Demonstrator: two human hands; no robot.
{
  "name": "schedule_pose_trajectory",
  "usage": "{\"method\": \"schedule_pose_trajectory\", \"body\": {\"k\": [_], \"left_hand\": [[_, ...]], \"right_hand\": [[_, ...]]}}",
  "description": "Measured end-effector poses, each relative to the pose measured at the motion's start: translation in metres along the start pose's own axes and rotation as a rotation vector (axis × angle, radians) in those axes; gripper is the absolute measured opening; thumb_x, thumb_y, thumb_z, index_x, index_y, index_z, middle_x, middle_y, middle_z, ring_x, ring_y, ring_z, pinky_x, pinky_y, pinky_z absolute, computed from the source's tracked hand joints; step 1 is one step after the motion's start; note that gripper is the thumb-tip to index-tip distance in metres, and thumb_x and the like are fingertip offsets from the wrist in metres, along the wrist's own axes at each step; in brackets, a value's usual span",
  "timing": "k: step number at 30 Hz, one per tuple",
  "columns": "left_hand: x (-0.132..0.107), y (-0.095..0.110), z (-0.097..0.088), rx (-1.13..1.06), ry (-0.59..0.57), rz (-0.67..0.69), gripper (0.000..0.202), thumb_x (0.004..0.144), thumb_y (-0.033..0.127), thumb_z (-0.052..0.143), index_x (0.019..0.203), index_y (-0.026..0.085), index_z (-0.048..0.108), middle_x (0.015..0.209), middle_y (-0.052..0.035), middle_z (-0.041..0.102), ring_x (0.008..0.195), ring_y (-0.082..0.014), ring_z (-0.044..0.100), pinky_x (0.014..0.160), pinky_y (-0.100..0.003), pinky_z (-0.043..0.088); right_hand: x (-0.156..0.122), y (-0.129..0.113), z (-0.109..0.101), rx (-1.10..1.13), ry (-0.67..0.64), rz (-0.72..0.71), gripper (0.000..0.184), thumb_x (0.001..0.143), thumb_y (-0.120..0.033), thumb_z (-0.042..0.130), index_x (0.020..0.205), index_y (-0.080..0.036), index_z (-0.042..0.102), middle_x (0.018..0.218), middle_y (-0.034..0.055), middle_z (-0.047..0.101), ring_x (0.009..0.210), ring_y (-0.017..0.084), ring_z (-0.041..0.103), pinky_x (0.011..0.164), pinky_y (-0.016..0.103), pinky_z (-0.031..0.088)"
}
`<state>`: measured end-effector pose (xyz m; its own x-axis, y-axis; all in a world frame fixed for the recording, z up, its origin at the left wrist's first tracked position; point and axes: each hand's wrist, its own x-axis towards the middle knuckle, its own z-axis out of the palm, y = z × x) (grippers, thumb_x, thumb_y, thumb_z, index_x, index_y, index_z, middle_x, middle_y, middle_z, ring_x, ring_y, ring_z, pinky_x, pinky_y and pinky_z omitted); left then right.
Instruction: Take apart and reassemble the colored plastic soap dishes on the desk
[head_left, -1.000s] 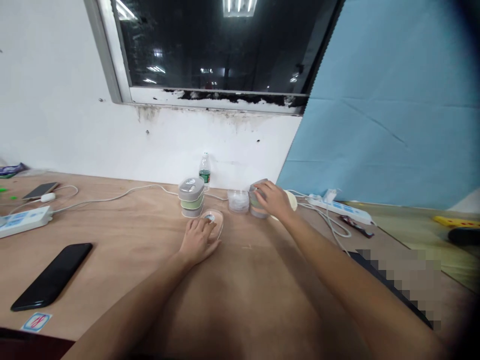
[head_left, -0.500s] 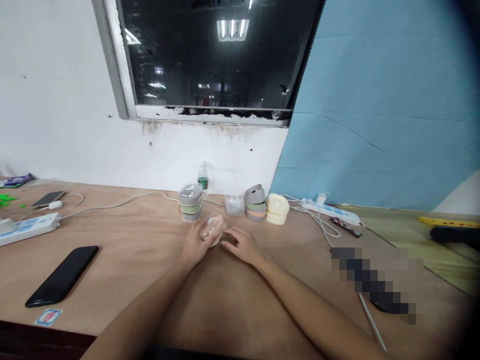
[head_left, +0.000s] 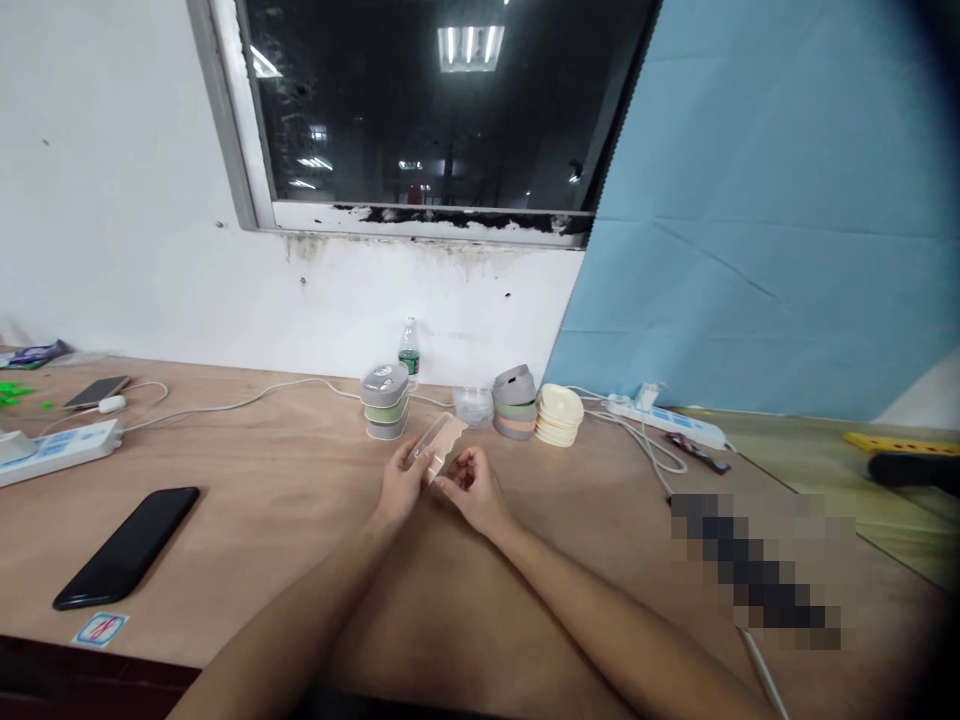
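Both my hands hold a small pink lid (head_left: 441,443) tilted up on edge above the wooden table (head_left: 262,470). My left hand (head_left: 401,484) grips its left side, fingers closed on it. My right hand (head_left: 472,485) pinches its lower right edge. Just behind stands a stack of lidded containers (head_left: 385,400), grey on top, green in the middle. To the right of it are a clear container (head_left: 474,405), a stack of grey, green and pink containers (head_left: 515,402) and a pile of cream lids (head_left: 559,415).
A black phone (head_left: 127,545) lies at the left, with a white power strip (head_left: 56,448), a cable and another phone (head_left: 96,391) farther back. A water bottle (head_left: 409,349) stands by the wall. Another power strip (head_left: 664,420) and cords lie at the right.
My right hand left the grey stack and came to the pink lid. Both hands lifted the lid off the table and tilted it on edge.
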<state>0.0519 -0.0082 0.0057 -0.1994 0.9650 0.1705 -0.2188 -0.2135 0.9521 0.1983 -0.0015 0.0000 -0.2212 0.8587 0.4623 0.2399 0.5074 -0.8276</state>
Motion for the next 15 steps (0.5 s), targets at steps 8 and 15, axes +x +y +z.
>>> {"method": "schedule_pose_trajectory", "body": {"k": [8,15], "left_hand": [[-0.001,0.008,0.0,-0.047,-0.019,-0.003,0.061,0.07,0.038,0.075,0.123,0.016,0.056,0.129,-0.0119,0.058,0.118,-0.0272,0.055,0.1,-0.038,0.043],[-0.001,0.011,-0.005,-0.133,-0.101,0.007,0.064,0.074,0.038,0.072,0.131,0.019,0.051,0.135,-0.0106,0.054,0.123,-0.0271,0.051,0.101,-0.038,0.043]], "right_hand": [[-0.004,-0.019,-0.001,-0.234,-0.096,-0.112,0.016,0.079,-0.035,0.062,0.085,-0.023,0.053,0.074,-0.0006,0.059,0.065,0.015,0.053,0.061,0.028,0.043],[-0.014,-0.023,-0.01,-0.29,-0.124,-0.274,0.011,0.089,-0.032,0.049,0.09,-0.024,0.058,0.082,0.0028,0.062,0.073,0.017,0.056,0.069,0.03,0.045]]}}
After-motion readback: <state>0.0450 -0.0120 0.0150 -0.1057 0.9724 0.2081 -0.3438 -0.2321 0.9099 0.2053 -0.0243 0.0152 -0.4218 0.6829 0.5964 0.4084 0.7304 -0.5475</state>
